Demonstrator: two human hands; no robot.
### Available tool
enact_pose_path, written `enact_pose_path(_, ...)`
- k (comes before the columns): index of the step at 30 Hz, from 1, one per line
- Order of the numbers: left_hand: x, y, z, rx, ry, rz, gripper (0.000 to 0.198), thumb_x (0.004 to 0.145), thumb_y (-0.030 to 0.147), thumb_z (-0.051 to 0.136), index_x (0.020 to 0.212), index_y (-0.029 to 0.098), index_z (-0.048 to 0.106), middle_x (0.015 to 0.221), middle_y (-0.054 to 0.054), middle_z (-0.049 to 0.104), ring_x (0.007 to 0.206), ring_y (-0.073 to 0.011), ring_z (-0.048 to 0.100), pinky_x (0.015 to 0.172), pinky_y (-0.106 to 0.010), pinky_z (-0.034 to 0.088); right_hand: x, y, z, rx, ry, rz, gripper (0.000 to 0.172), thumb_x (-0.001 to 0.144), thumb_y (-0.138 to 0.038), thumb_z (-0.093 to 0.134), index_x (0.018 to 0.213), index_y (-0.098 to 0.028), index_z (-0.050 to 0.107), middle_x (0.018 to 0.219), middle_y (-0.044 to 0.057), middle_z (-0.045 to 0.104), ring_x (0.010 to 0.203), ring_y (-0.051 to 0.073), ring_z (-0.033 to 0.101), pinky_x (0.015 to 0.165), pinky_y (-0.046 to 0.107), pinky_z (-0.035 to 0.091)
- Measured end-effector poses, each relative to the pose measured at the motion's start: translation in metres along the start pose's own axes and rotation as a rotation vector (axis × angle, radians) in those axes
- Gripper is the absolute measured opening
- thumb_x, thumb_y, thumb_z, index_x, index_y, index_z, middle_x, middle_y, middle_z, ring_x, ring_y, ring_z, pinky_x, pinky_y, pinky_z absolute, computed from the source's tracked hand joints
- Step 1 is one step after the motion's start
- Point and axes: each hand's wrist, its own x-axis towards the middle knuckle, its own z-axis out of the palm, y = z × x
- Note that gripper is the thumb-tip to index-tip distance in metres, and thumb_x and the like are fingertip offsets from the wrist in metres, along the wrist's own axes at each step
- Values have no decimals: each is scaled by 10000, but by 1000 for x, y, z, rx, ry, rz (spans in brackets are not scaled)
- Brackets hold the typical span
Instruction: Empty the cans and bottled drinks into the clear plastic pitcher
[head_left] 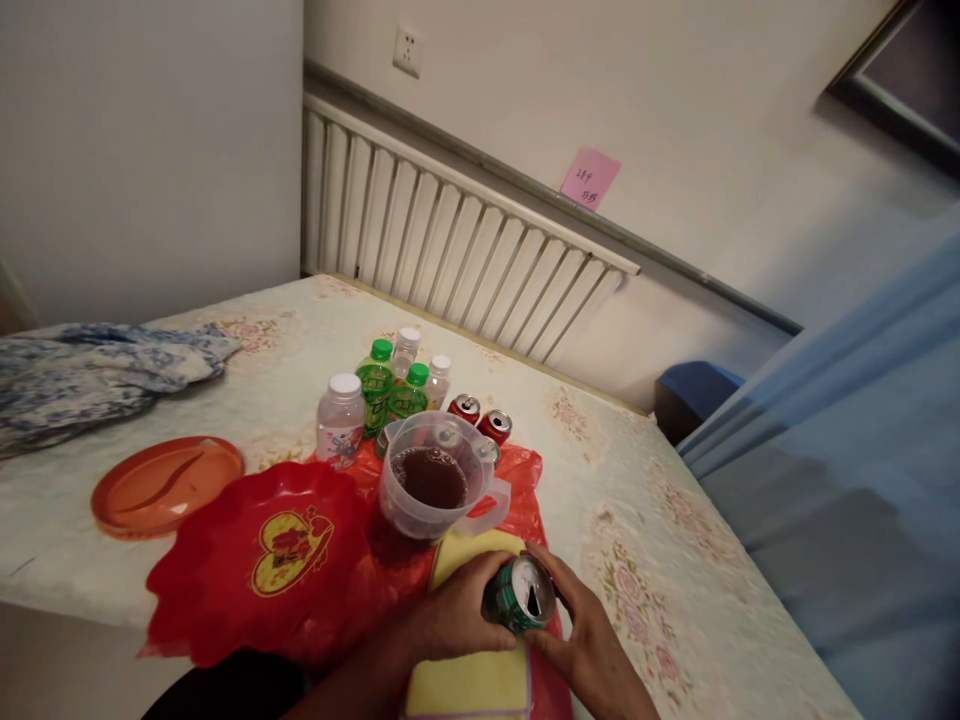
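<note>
A green drink can point(520, 594) with its top opened stands upright over a yellow cloth point(469, 680) near the front edge of the mattress. My left hand point(456, 612) is wrapped round its left side. My right hand point(581, 630) curls round its right side and base. Just beyond the can stands a clear plastic jug point(439, 487) holding dark brown liquid, its handle pointing toward me.
Several bottles with green and white caps point(379, 390) and two red cans point(480, 418) stand behind the jug on a red plastic sheet point(529, 470). A red scalloped tray point(274, 550) and an orange oval plate point(166, 485) lie to the left. Blue patterned fabric point(90, 372) lies far left.
</note>
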Motion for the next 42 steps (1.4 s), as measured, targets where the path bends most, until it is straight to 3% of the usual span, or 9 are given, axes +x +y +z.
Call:
enact_pose_path(7, -6, -8, -1, 18, -9, 40, 863, 576, 133, 761, 1371, 227, 440, 1356, -53, 555, 1223, -278, 522, 1066, -386, 413, -1, 2, 4, -4, -21, -12, 722, 635, -82, 684, 1332, -242, 587, 1395, 78, 571, 1325, 292, 483, 1168, 489, 284)
enact_pose_path(18, -13, 3, -7, 131, 136, 44, 782, 552, 130, 775, 1276, 227, 498, 1291, -63, 581, 1181, -262, 538, 1039, -375, 425, 7, 6, 3, 174, -71, -25, 700, 673, -228, 777, 1342, -251, 571, 1399, 102, 567, 1316, 317, 492, 1137, 505, 333)
enact_pose_path(21, -17, 6, -9, 163, 136, 24, 734, 559, 116, 754, 1240, 236, 506, 1247, -48, 585, 1149, -248, 546, 1005, -356, 439, 19, 1, -3, 307, -34, -7, 684, 709, -356, 798, 1339, -247, 555, 1350, 135, 603, 1242, 322, 563, 1082, 514, 403)
enact_pose_path(25, -20, 5, -10, 177, 145, -10, 738, 552, 99, 736, 1231, 236, 483, 1242, -46, 571, 1153, -244, 536, 1012, -351, 426, 46, -14, -2, 426, 31, -60, 504, 806, -496, 701, 1234, -251, 596, 1250, 129, 665, 1143, 295, 631, 1028, 489, 454)
enact_pose_path(31, -21, 6, -11, 166, 140, -33, 727, 550, 112, 738, 1217, 243, 481, 1237, -41, 573, 1124, -234, 549, 990, -341, 436, 82, -30, 21, 438, -82, -203, 388, 915, -557, 516, 1036, -220, 664, 1008, 70, 705, 955, 228, 645, 878, 359, 494)
enact_pose_path(34, -20, 10, -13, 167, 126, -75, 693, 556, 142, 750, 1190, 231, 484, 1232, -55, 575, 1103, -247, 555, 966, -353, 448, 91, -33, 37, 471, -144, -214, 440, 930, -575, 462, 824, -193, 653, 779, 39, 658, 754, 185, 597, 733, 308, 471)
enact_pose_path(37, -19, 11, -14, 164, 106, -132, 728, 532, 162, 788, 1188, 211, 476, 1208, -76, 582, 1096, -272, 558, 946, -375, 455, 97, -37, 50, 567, -149, -170, 436, 890, -570, 533, 640, -212, 516, 563, -36, 473, 563, 135, 447, 615, 281, 414)
enact_pose_path(39, -19, 10, -14, 164, 93, -152, 745, 518, 182, 811, 1184, 212, 480, 1188, -74, 588, 1079, -277, 562, 922, -379, 464, 99, -41, 56, 635, -140, -125, 433, 870, -552, 566, 613, -225, 446, 516, -71, 356, 505, 113, 337, 557, 265, 361)
enact_pose_path(42, -20, 8, -14, 175, 90, -135, 711, 527, 217, 815, 1162, 238, 495, 1151, -42, 601, 1022, -257, 579, 871, -360, 480, 102, -48, 63, 666, -105, -99, 416, 854, -529, 586, 613, -224, 438, 511, -76, 324, 491, 105, 279, 504, 252, 279)
